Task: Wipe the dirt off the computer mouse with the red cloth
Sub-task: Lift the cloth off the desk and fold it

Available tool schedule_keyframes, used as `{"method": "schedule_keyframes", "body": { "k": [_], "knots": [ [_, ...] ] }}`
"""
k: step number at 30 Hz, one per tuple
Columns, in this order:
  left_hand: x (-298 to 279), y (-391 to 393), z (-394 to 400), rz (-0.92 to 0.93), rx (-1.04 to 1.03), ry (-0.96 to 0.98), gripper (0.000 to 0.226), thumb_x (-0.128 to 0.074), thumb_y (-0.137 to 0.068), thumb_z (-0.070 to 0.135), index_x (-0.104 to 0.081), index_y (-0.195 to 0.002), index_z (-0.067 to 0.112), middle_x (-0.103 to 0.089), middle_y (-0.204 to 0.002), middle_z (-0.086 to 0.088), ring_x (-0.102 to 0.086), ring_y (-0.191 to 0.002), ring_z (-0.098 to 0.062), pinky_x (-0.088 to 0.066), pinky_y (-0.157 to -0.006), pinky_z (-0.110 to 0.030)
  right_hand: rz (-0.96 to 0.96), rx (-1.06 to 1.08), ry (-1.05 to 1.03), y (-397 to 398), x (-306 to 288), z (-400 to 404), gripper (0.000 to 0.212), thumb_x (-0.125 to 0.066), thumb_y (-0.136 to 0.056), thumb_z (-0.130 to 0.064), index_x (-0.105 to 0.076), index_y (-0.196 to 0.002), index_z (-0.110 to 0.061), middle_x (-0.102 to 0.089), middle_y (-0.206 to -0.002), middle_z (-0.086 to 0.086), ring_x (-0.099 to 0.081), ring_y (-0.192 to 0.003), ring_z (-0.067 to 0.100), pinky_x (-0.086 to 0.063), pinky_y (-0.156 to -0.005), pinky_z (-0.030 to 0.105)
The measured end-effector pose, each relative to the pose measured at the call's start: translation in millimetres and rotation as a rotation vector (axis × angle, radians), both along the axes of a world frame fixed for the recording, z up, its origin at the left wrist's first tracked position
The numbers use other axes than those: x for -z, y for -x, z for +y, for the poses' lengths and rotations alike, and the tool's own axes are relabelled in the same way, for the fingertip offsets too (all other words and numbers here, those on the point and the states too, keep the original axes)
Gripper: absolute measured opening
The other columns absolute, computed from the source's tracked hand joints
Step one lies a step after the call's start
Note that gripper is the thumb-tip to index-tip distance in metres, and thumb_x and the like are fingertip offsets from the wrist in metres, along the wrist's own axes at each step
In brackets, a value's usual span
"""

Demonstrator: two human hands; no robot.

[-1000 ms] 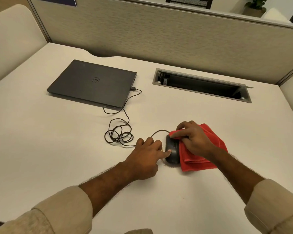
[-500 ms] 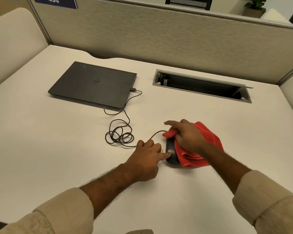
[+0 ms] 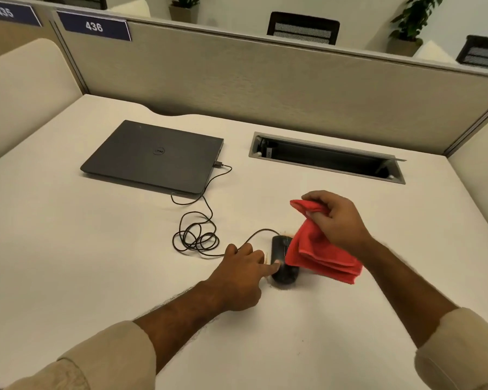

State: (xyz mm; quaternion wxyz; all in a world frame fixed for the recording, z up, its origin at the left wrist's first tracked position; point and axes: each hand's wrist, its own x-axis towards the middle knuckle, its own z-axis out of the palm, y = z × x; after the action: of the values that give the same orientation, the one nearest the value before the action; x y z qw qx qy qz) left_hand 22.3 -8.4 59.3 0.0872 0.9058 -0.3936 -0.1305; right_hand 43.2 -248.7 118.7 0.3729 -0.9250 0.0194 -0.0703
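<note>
Black corded computer mouse [image 3: 280,258] near the white table's [image 3: 96,249] middle, steadied by left hand [image 3: 237,280], index fingertip pressing its side; folded red cloth [image 3: 319,249] pinched in raised right hand [image 3: 335,220], draping onto mouse.

On the white desk [image 3: 96,263] a black computer mouse [image 3: 281,263] lies near the middle. The left hand [image 3: 237,280] rests on the desk beside it, a fingertip touching the mouse's left side. The right hand [image 3: 335,218] pinches the red cloth [image 3: 319,249] by its upper corner; the folded cloth hangs down over the mouse's right edge. The mouse cable [image 3: 197,235] coils, then runs to a closed dark laptop [image 3: 152,156] toward the far left corner. An open cable tray [image 3: 327,159] sits near the far edge.
</note>
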Motion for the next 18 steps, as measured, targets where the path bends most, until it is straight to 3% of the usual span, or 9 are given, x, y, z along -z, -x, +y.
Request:
{"method": "schedule_keyframes", "body": {
  "k": [2, 5, 8, 10, 13, 16, 18],
  "knots": [
    [-7, -1, -3, 0.008, -0.012, 0.024, 0.063, -0.054, -0.087, 0.028, -0.04, -0.147, 0.037, -0.047, -0.115, 0.005, -0.036, -0.111, -0.021, -0.017, -0.082, -0.034, -0.035, 0.033, -0.099, 8, -21, -3, 0.031, -0.066, -0.088, -0.012, -0.064, -0.11, -0.035, -0.063, -0.105, -0.025, -0.058, -0.097, -0.006, -0.045, -0.075, 0.008],
    [-29, 3, -13, 0.085, -0.181, 0.317, 0.052, -0.052, -0.08, 0.045, -0.052, -0.132, 0.04, -0.051, -0.11, 0.013, -0.043, -0.111, -0.016, -0.032, -0.092, -0.033, -0.083, 0.1, -0.311, 23, -44, -4, 0.032, -0.071, -0.085, -0.015, -0.067, -0.113, -0.029, -0.067, -0.109, -0.011, -0.064, -0.096, 0.006, -0.053, -0.073, 0.015],
    [-70, 4, -31, 0.524, -0.319, 0.789, 0.061, -0.059, -0.073, 0.066, -0.054, -0.127, 0.039, -0.06, -0.117, 0.015, -0.058, -0.108, -0.007, -0.05, -0.092, -0.028, -0.142, 0.155, -0.5, 36, -61, 3, 0.034, -0.074, -0.083, -0.019, -0.066, -0.113, -0.034, -0.067, -0.108, -0.007, -0.066, -0.096, 0.011, -0.056, -0.075, 0.022],
    [-97, 6, -43, 0.715, -0.282, 0.905, 0.065, -0.069, -0.067, 0.073, -0.049, -0.122, 0.046, -0.061, -0.118, 0.02, -0.062, -0.107, -0.002, -0.055, -0.084, -0.02, -0.173, 0.227, -0.594, 41, -68, 11, 0.035, -0.075, -0.082, -0.024, -0.064, -0.112, -0.036, -0.067, -0.108, -0.005, -0.066, -0.096, 0.013, -0.057, -0.077, 0.026],
    [-120, 6, -55, 0.555, -0.284, 0.791, 0.065, -0.077, -0.071, 0.062, -0.05, -0.125, 0.037, -0.062, -0.116, 0.017, -0.065, -0.105, -0.01, -0.055, -0.083, -0.022, -0.136, 0.328, -0.724, 44, -76, 19, 0.043, -0.077, -0.077, -0.037, -0.059, -0.116, -0.034, -0.066, -0.109, 0.001, -0.066, -0.097, 0.019, -0.058, -0.08, 0.035],
    [-137, -7, -58, 0.314, -0.323, 0.65, 0.014, -0.067, -0.089, 0.025, -0.066, -0.102, 0.023, -0.069, -0.094, 0.004, -0.066, -0.091, -0.02, -0.051, -0.073, -0.028, -0.066, 0.321, -0.867, 50, -79, 18, 0.064, -0.071, -0.07, -0.055, -0.051, -0.125, -0.029, -0.064, -0.114, 0.004, -0.065, -0.101, 0.017, -0.052, -0.09, 0.04],
    [-155, -20, -54, 0.275, -0.257, 0.543, 0.013, -0.06, -0.089, 0.012, -0.07, -0.095, 0.017, -0.07, -0.091, -0.002, -0.065, -0.087, -0.023, -0.05, -0.075, -0.033, -0.054, 0.333, -0.837, 57, -74, 12, 0.061, -0.062, -0.077, -0.058, -0.047, -0.13, -0.033, -0.058, -0.118, -0.008, -0.058, -0.105, 0.006, -0.047, -0.094, 0.039]
  ]
}}
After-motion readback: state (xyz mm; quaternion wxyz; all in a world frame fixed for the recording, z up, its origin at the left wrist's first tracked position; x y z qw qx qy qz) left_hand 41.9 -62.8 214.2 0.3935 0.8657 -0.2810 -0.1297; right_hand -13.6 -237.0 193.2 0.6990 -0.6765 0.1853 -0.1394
